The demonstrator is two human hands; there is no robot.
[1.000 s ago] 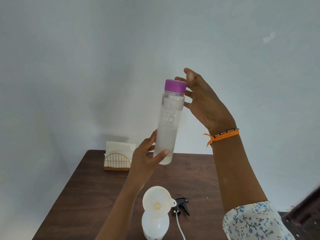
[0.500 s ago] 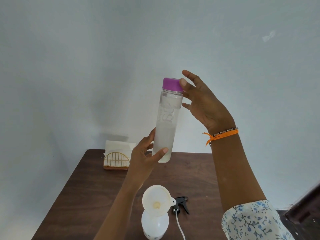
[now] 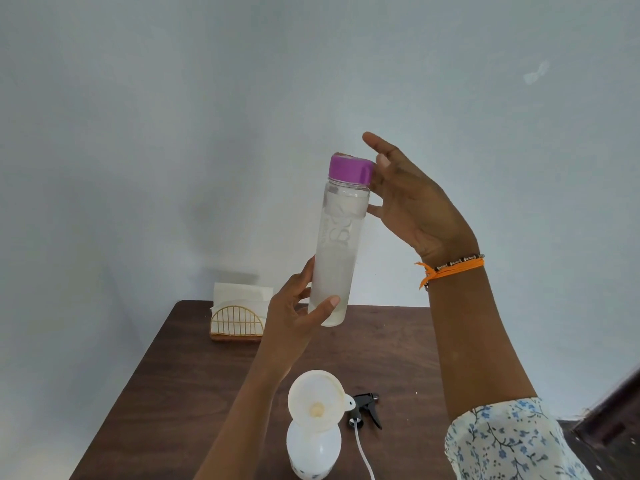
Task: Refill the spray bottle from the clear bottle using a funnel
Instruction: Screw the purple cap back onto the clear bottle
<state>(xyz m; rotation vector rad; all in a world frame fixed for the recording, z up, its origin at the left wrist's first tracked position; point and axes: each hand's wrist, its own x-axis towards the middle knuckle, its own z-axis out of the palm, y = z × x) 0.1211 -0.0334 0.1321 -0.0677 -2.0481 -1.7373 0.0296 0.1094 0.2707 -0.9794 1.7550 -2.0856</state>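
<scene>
My left hand point(image 3: 294, 317) grips the base of the clear bottle point(image 3: 337, 244), held upright in the air above the table. Its purple cap point(image 3: 350, 170) is on. My right hand point(image 3: 412, 206) touches the cap's right side, thumb and fingers partly around it. Below, the white spray bottle point(image 3: 313, 452) stands near the table's front edge with a cream funnel point(image 3: 317, 398) seated in its neck. The black spray head point(image 3: 365, 408) with its white tube lies on the table just right of the funnel.
A gold wire napkin holder point(image 3: 239, 317) with white napkins stands at the back left of the dark wooden table point(image 3: 166, 393). A pale wall is close behind. A dark piece of furniture point(image 3: 616, 424) shows at the lower right.
My right hand has closed in from beside the cap to touch it. The bottle has tipped slightly left at its base; my left hand keeps its hold.
</scene>
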